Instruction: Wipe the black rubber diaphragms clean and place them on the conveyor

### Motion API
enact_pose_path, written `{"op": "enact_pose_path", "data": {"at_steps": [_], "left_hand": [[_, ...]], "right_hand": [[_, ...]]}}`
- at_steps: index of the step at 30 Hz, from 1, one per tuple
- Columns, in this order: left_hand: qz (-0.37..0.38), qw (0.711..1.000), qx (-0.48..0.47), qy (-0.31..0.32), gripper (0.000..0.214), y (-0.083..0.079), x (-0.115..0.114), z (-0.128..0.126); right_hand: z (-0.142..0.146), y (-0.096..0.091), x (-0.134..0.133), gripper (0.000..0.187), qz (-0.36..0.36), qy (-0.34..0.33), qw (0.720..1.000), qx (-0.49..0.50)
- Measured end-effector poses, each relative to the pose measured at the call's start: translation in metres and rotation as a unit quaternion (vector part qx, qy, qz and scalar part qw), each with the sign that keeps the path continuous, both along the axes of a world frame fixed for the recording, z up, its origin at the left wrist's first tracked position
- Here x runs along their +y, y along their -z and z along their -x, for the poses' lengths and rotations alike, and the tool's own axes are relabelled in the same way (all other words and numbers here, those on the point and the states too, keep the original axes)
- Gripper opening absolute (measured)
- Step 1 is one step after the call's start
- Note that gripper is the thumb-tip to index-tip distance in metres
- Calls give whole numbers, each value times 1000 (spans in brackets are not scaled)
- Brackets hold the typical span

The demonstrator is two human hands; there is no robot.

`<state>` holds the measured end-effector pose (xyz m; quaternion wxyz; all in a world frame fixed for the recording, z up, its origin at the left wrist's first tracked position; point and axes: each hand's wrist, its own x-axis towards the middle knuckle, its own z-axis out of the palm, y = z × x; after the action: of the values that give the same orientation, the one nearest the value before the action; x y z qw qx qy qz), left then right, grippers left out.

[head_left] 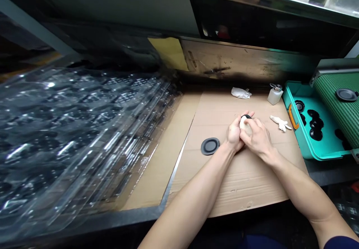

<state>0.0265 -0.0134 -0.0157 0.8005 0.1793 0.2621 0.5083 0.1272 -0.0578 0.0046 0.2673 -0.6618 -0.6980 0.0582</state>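
Note:
Over the cardboard sheet, my two hands meet around a small dark part (246, 116), of which only a black edge shows. My left hand (233, 133) cups that part from the left and below. With bent fingers, my right hand (258, 136) presses a white cloth (243, 123) onto it. Just left of my left hand, a flat dark grey oval part (210, 146) with a raised inner ring lies on the cardboard. A crumpled white cloth (280, 123) rests to the right of my right hand.
Clear plastic trays (78, 129) are piled at left. Behind my hands lie a white crumpled wad (241, 93) and a pump bottle (275, 94). At right, a teal bin (308, 148) holds several black parts beside a green conveyor belt (336, 88) carrying a dark oval part (346, 94).

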Motion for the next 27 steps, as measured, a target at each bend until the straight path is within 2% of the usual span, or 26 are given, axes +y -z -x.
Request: {"op": "enact_pose_path", "data": {"at_steps": [3, 7, 10, 12, 15, 18, 20, 24, 25, 27], "left_hand": [[1, 1000, -4, -7, 36, 3, 0, 0], [18, 1000, 0, 7, 36, 6, 2, 3], [-4, 1000, -9, 30, 39, 9, 2, 4], [-5, 999, -6, 33, 37, 10, 3, 4], [1, 999, 26, 29, 29, 13, 5, 3], [-44, 995, 93, 3, 25, 13, 5, 3], [-99, 980, 169, -33, 33, 9, 0, 6], [-251, 917, 287, -117, 71, -9, -16, 15], [-269, 908, 295, -127, 80, -15, -20, 16], [-269, 908, 295, -129, 88, -26, -27, 18]], "right_hand": [[4, 5, 4, 35, 26, 58, 998, -20], [2, 5, 5, 36, 34, 30, 999, -24], [3, 5, 4, 37, 52, 59, 996, -30], [2, 6, 5, 39, 42, 47, 998, -26], [-7, 10, 9, 39, 40, 31, 999, -21], [-28, 11, 16, 41, 55, 80, 995, -36], [-42, 12, 19, 42, 48, 99, 993, -42], [-53, 17, 20, 40, 42, 94, 993, -63], [-53, 18, 20, 40, 45, 89, 992, -74], [-50, 21, 20, 39, 50, 80, 991, -91]]}}
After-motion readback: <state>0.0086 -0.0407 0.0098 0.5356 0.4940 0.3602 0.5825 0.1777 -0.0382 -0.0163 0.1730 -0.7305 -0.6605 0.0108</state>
